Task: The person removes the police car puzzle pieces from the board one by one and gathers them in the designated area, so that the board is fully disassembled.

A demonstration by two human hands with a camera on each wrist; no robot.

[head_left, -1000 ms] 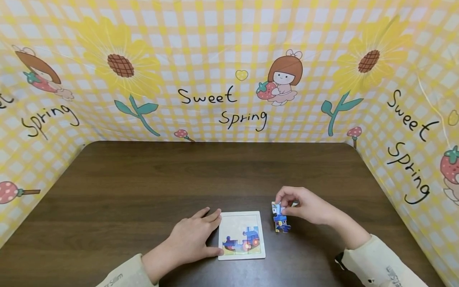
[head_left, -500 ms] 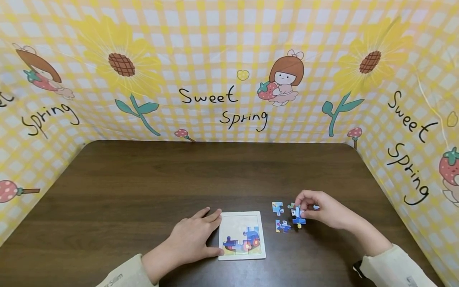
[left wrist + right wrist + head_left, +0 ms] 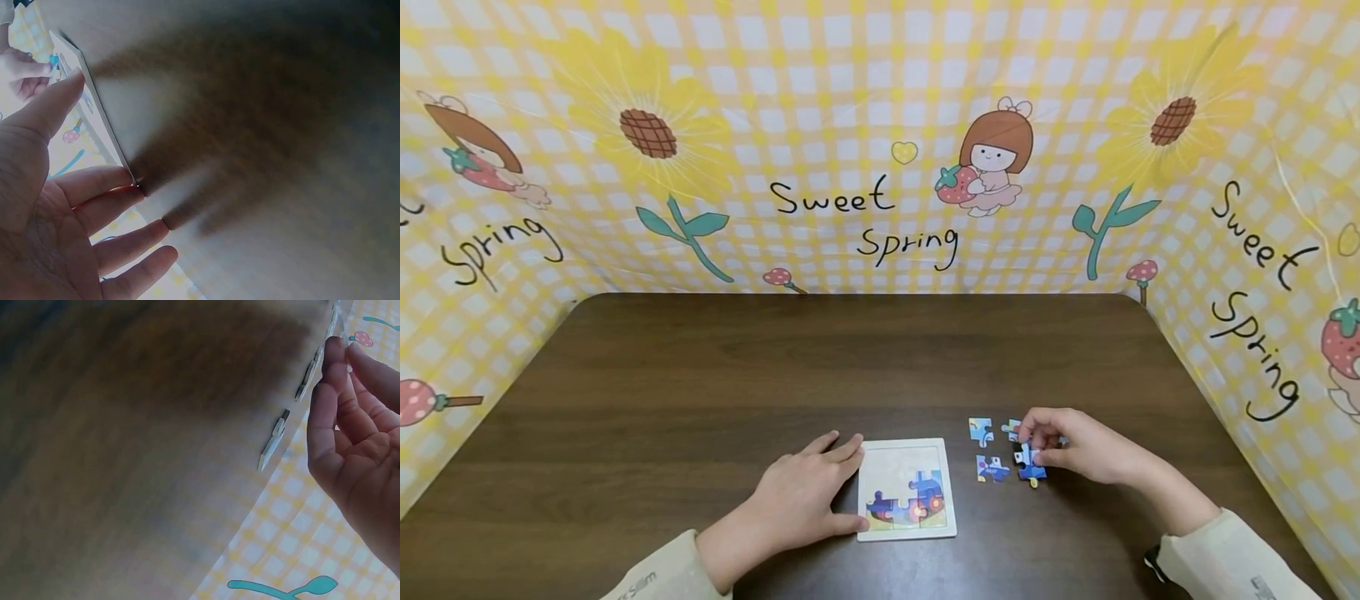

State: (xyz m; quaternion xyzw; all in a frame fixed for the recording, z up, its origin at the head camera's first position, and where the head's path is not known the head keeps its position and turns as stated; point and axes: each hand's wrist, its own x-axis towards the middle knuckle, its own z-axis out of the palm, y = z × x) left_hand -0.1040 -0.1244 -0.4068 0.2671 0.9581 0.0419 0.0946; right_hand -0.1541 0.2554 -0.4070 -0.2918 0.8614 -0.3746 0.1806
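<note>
My left hand [image 3: 797,496] rests on the dark table with fingers spread, thumb and fingertips against the left edge of a white-framed jigsaw tray [image 3: 952,500]. In the tray, joined pieces [image 3: 917,504] form part of a blue vehicle picture along the bottom and up the right side; the upper left shows bare backing. To the right of the tray, my right hand [image 3: 1075,446] pinches a blue jigsaw piece [image 3: 1030,471] between thumb and fingers, low over the table. The right wrist view shows thumb and finger [image 3: 334,353] meeting; the piece is barely visible there.
Loose jigsaw pieces lie between the tray and my right hand: a light blue one [image 3: 981,431], a dark blue one [image 3: 992,469], and another [image 3: 1011,428] partly behind the fingers. More blue shows behind the right hand. A yellow checked cloth [image 3: 835,150] walls the table's far side.
My right hand went from the left pieces rightward with a blue piece, leaving two pieces apart on the table, then shifted slightly nearer me. My left hand and the tray stayed put.
</note>
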